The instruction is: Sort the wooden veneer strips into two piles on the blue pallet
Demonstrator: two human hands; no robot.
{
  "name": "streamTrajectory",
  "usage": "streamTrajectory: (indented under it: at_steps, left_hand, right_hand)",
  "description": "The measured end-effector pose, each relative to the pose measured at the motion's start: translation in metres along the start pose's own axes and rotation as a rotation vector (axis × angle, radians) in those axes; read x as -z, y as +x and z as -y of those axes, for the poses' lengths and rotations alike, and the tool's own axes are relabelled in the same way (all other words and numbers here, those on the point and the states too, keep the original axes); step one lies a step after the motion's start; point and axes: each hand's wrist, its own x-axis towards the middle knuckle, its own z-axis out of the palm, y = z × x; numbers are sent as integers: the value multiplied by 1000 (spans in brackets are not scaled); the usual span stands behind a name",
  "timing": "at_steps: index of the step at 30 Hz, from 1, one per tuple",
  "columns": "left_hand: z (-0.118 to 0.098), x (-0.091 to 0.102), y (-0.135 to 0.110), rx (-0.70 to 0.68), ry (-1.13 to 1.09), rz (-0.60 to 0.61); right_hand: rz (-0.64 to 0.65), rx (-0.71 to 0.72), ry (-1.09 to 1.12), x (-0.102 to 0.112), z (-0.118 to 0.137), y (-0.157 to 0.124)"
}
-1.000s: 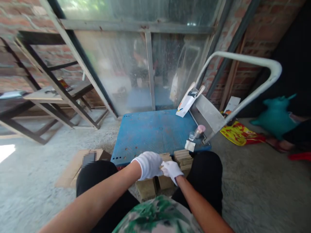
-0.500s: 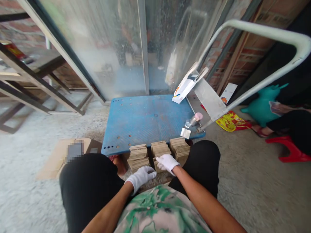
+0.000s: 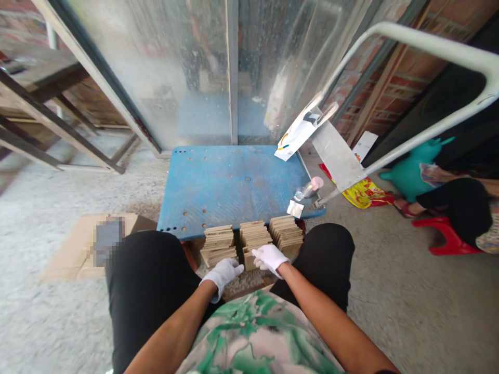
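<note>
Three rows of thin wooden boards stand on edge between my knees: a left row (image 3: 219, 240), a middle row (image 3: 255, 235) and a right row (image 3: 286, 231). My left hand (image 3: 223, 275), in a white glove, is at the near end of the left row, its fingers stretched loosely to the right with nothing visible in them. At the near end of the middle row, my gloved right hand (image 3: 270, 258) has its bent fingers on the top right edge of the front wooden board (image 3: 250, 261). Its lower fingertips are partly hidden.
Beyond the rows lies a blue platform trolley (image 3: 218, 182) with a pale handle (image 3: 432, 49). On it are a paper bag (image 3: 294, 140), a pink-capped bottle (image 3: 315, 185) and a small white packet (image 3: 295, 209). Cardboard (image 3: 70, 249) lies left; a person sits on a red stool (image 3: 448, 239) at right.
My left hand has risen slightly and its fingertips have drawn back leftward. My right hand stays by the front board of the middle row. The camera view has shifted a little.
</note>
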Motion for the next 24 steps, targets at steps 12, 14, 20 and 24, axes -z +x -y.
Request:
streamTrajectory:
  at_steps: [12,14,20,24]
  left_hand:
    - [-16,-3,4,-31,151,57]
    - [-14,-4,4,-33,161,54]
    - [-6,-2,2,-7,170,25]
    - [-3,-1,1,3,197,40]
  right_hand:
    - [-6,3,67,3,-7,1]
    - [0,1,68,3,-8,3]
    - [33,18,29,2,-9,4]
    - [44,31,-36,1,-6,1]
